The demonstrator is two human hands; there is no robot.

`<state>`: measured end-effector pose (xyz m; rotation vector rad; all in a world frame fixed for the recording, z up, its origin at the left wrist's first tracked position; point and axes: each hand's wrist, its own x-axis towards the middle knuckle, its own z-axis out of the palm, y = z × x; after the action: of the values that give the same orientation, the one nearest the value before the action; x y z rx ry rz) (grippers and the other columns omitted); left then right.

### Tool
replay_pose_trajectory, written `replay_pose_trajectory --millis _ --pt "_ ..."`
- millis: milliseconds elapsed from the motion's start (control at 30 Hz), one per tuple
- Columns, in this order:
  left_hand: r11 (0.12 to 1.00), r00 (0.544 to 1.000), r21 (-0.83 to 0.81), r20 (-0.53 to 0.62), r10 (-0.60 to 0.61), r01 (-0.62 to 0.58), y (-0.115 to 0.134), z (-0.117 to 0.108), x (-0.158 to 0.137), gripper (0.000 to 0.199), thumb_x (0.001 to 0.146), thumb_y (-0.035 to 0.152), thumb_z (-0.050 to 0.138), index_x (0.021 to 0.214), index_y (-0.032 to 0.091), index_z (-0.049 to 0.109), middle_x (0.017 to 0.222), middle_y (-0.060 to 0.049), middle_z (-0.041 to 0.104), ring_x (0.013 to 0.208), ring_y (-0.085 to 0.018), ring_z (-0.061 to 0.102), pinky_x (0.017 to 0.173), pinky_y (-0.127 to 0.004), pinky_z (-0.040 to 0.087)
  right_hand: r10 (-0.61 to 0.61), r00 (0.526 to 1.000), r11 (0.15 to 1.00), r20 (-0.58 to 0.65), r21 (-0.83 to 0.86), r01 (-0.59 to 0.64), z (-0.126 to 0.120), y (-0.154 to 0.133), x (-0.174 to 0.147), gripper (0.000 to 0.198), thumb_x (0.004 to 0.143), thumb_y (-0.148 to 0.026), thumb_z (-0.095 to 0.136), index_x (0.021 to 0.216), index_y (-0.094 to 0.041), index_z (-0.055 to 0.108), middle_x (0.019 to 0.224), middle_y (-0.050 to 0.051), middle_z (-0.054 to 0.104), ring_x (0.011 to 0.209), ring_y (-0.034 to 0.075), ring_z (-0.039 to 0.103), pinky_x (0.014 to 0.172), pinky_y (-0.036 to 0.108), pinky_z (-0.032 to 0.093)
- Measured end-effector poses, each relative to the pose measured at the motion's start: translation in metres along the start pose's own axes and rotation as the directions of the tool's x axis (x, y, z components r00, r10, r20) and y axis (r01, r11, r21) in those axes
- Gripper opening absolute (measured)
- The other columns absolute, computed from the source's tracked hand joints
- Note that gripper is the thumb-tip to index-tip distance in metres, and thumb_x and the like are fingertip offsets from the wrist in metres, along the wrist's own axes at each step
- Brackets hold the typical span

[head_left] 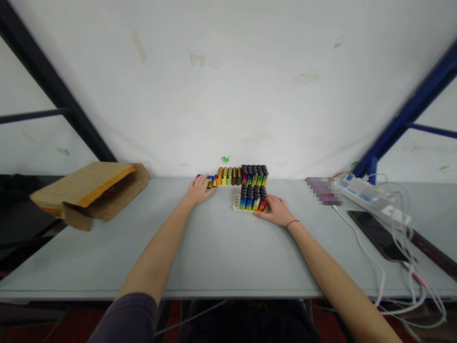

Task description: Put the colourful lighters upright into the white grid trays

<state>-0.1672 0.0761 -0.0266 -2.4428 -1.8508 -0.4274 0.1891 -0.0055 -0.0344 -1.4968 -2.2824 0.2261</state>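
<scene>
My left hand (198, 190) reaches to the back of the table, its fingers over a few loose coloured lighters (213, 182); whether it grips one I cannot tell. My right hand (279, 210) rests at the right side of a white tray (236, 204), thumb at the front and fingers along the side. Upright lighters (253, 198) with black tops and blue, white and red bodies fill most of that tray, while its left column of slots is bare. Behind it stand yellow and olive lighters (229, 176) and a block of black-topped multicoloured lighters (254, 174).
An open cardboard box (89, 188) lies on its side at the left. On the right are a power strip (374, 197), a dark phone (380, 235), a blurred flat object (324, 191) and tangled white cables (360, 238). A white wall (228, 95) borders the table's (221, 257) back.
</scene>
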Motion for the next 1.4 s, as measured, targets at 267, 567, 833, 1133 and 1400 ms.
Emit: replay_pose_trajectory --millis 267,567,833,1133,1400 --pt "0.997 0.994 0.049 0.092 0.062 -0.067 0.001 -0.001 0.002 0.054 0.101 0.044 0.035 0.153 0.029 0.046 0.161 -0.006 0.042 0.151 -0.029 0.034 0.124 -0.057 0.018 -0.004 1.0 1.0 0.003 -0.014 0.004 0.001 0.002 0.0 0.073 0.082 -0.064 0.067 0.137 -0.017 0.057 0.143 0.018 0.06 0.131 0.035 0.055 0.107 0.049 0.041" --pt "0.98 0.979 0.082 0.11 0.17 -0.179 -0.001 -0.008 -0.048 0.057 0.103 0.046 0.03 0.156 0.028 0.042 0.162 -0.006 0.04 0.151 -0.028 0.034 0.123 -0.054 0.023 0.007 1.0 1.0 0.019 -0.013 -0.006 0.001 0.002 0.001 0.071 0.082 -0.065 0.067 0.135 -0.019 0.059 0.143 0.017 0.06 0.132 0.036 0.054 0.108 0.05 0.04" --pt "0.986 0.973 -0.007 0.161 0.167 -0.168 0.031 -0.014 -0.076 0.062 0.1 0.056 0.034 0.157 0.031 0.039 0.165 -0.006 0.035 0.154 -0.032 0.026 0.123 -0.059 0.018 0.0 1.0 1.0 0.006 0.0 0.0 0.001 0.002 0.001 0.069 0.082 -0.063 0.067 0.134 -0.018 0.059 0.141 0.018 0.061 0.131 0.036 0.055 0.107 0.051 0.041" --pt "0.975 0.976 0.076 -0.067 -0.206 0.211 0.015 -0.037 -0.051 0.055 0.101 0.046 0.031 0.13 0.015 0.067 0.127 -0.018 0.068 0.118 -0.03 0.063 0.101 -0.041 0.049 0.004 1.0 1.0 0.019 0.0 -0.004 0.0 0.002 0.001 0.071 0.082 -0.064 0.067 0.135 -0.017 0.058 0.142 0.018 0.06 0.131 0.036 0.054 0.108 0.051 0.04" --pt "0.94 0.942 0.104 0.055 -0.33 0.324 -0.004 -0.037 -0.045 0.038 0.097 0.032 0.04 0.112 0.012 0.069 0.108 -0.018 0.073 0.103 -0.029 0.069 0.088 -0.036 0.053 0.001 1.0 1.0 0.014 0.002 -0.001 0.002 0.002 0.001 0.073 0.082 -0.065 0.067 0.136 -0.017 0.058 0.143 0.018 0.059 0.132 0.036 0.054 0.108 0.052 0.039"
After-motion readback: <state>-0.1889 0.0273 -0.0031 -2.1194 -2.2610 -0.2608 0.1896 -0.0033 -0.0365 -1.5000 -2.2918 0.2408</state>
